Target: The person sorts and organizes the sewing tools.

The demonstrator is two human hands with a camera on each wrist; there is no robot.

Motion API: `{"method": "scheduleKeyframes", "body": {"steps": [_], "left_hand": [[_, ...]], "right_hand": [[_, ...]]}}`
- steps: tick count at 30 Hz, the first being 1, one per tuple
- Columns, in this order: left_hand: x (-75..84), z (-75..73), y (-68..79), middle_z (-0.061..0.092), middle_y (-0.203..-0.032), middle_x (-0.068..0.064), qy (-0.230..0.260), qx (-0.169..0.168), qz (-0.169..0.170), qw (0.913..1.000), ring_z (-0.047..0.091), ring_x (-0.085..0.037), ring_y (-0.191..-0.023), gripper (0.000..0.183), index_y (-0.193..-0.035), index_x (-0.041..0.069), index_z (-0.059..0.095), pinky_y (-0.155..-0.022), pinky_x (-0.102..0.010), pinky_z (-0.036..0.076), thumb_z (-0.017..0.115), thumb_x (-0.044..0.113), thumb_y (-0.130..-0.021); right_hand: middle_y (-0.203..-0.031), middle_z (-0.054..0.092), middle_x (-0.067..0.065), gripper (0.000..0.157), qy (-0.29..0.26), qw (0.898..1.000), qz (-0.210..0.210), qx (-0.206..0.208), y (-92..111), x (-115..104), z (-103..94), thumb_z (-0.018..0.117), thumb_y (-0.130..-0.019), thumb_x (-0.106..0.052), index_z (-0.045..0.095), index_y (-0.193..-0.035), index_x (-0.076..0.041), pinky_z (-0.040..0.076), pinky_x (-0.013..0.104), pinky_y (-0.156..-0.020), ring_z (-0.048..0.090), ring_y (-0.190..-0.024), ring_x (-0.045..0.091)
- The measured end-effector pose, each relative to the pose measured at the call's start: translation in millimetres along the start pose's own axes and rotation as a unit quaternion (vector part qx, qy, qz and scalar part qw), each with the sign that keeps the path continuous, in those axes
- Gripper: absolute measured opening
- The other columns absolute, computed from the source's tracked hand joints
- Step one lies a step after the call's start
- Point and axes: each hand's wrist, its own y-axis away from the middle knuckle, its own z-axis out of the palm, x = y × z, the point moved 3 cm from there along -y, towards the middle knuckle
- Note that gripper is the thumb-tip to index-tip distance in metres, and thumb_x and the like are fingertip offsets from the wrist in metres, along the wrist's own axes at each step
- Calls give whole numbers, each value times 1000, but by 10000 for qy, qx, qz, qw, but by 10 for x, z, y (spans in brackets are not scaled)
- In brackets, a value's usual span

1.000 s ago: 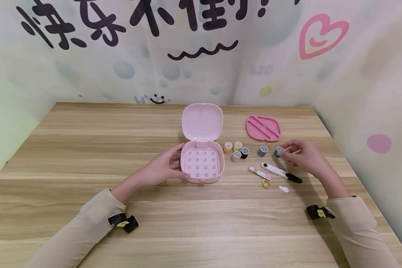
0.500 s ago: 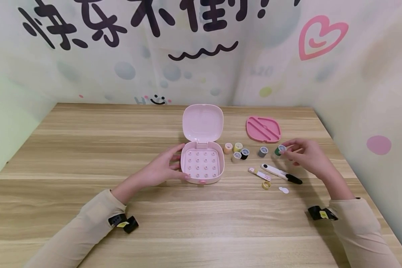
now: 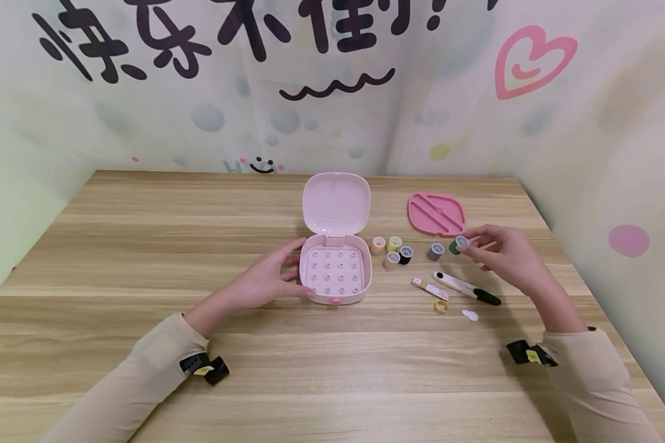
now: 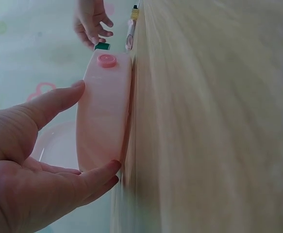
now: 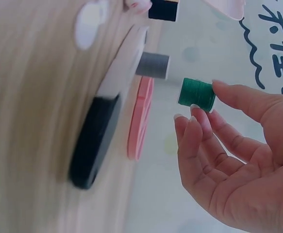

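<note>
A pale pink sewing box (image 3: pixel 335 298) stands with its lid (image 3: pixel 336 203) raised; its tray of small pegs holds no spools. My left hand (image 3: pixel 263 280) holds the box's left side, thumb at the front rim and fingers along the wall. In the right wrist view, my right hand (image 5: pixel 233 155) pinches a green thread spool (image 5: pixel 196 94) between thumb and fingertips, off the table. Left of it stands a grey spool (image 3: pixel 435 251). Closer to the box are black (image 3: pixel 406 255), cream (image 3: pixel 391 261), yellow (image 3: pixel 394 244) and peach (image 3: pixel 378 246) spools.
A darker pink slotted tray (image 3: pixel 436 214) lies behind the spools. In front are white snips with a black cover (image 3: pixel 467 288), a small printed strip-like item (image 3: pixel 430 288), a gold ring thimble (image 3: pixel 441 306) and a white needle threader (image 3: pixel 470 315).
My right hand has raised the green spool from its place on the table and now carries it slightly left. My left hand has stayed at the box.
</note>
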Motion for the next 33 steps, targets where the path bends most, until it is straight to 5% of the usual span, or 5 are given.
{"method": "scheduleKeyframes", "body": {"steps": [33], "left_hand": [[-5, -52, -37, 30, -167, -28, 74, -103, 127, 9998, 41, -48, -149, 96, -164, -6, 24, -118, -51, 45, 82, -1, -87]], "right_hand": [[-100, 70, 15, 31, -91, 9987, -498, -113, -130, -544, 198, 74, -100, -17, 71, -123, 4, 64, 32, -69, 73, -87, 33]]}}
